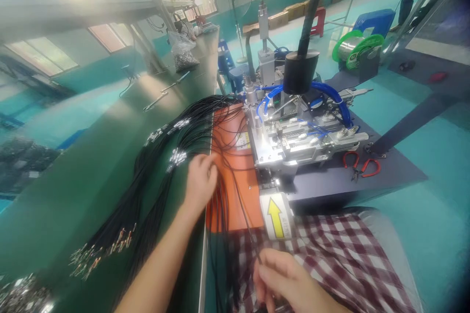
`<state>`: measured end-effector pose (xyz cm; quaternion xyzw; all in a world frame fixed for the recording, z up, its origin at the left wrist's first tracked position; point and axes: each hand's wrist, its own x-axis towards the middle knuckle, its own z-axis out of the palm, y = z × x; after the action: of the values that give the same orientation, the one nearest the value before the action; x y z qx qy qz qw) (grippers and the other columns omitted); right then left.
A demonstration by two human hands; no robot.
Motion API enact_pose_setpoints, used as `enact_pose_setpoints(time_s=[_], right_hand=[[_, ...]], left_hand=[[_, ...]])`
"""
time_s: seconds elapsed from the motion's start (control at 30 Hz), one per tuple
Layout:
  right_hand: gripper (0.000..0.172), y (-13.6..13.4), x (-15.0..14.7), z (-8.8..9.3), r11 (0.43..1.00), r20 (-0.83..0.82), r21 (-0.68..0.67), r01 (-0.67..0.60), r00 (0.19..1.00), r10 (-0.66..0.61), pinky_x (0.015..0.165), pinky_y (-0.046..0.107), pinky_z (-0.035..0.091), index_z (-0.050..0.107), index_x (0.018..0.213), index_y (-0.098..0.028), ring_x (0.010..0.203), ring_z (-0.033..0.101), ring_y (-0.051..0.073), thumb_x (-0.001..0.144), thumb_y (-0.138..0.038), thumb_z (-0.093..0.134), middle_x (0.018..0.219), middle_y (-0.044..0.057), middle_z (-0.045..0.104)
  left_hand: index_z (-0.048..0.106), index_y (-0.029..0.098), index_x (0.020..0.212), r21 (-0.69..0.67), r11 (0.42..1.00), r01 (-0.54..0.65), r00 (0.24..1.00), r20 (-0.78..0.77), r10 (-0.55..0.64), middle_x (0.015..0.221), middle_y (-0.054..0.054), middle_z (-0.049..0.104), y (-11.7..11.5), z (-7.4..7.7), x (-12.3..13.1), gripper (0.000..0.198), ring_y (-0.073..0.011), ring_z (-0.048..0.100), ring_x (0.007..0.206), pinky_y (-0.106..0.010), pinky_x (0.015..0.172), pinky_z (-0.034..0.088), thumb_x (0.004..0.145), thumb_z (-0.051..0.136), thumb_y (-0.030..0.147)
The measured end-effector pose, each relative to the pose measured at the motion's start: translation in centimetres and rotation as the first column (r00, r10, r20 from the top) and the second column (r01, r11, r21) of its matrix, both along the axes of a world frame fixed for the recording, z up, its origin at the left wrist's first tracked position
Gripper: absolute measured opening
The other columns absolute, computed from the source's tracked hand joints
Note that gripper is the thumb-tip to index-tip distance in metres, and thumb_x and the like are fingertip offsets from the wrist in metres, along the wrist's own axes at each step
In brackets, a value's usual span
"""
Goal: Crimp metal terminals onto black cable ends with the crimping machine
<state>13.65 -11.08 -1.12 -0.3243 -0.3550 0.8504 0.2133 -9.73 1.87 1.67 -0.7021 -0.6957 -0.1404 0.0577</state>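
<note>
Black cables fan from the green table over an orange mat and hang past its front edge. My left hand is at the border between table and mat, fingers curled among the cables; the grip itself is partly hidden. Lower down, my right hand pinches one black cable between thumb and fingers, above a checked cloth on my lap. Left of my left hand lies a bundle of silvery cable ends. The metal bench machine stands right of the mat.
A thick cable bundle with bare copper ends runs across the green table. Red-handled pliers lie on the machine base. A foot-like white guard bears a yellow arrow. Behind are a green wire spool and a bag of small parts.
</note>
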Motion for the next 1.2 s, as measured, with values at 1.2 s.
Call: enact_pose_setpoints(time_s=[1.2], right_hand=[[0.023, 0.9, 1.7, 2.9, 0.987, 0.243, 0.103, -0.121, 0.965, 0.093, 0.052, 0.020, 0.033, 0.053, 0.082, -0.015, 0.053, 0.042, 0.008, 0.090, -0.036, 0.049, 0.064, -0.003, 0.051]], left_hand=[[0.062, 0.017, 0.081, -0.081, 0.946, 0.313, 0.941, 0.164, -0.297, 0.086, -0.008, 0.063, 1.7, -0.9, 3.4, 0.018, -0.0234, 0.056, 0.086, -0.038, 0.079, 0.046, 0.089, 0.047, 0.012]])
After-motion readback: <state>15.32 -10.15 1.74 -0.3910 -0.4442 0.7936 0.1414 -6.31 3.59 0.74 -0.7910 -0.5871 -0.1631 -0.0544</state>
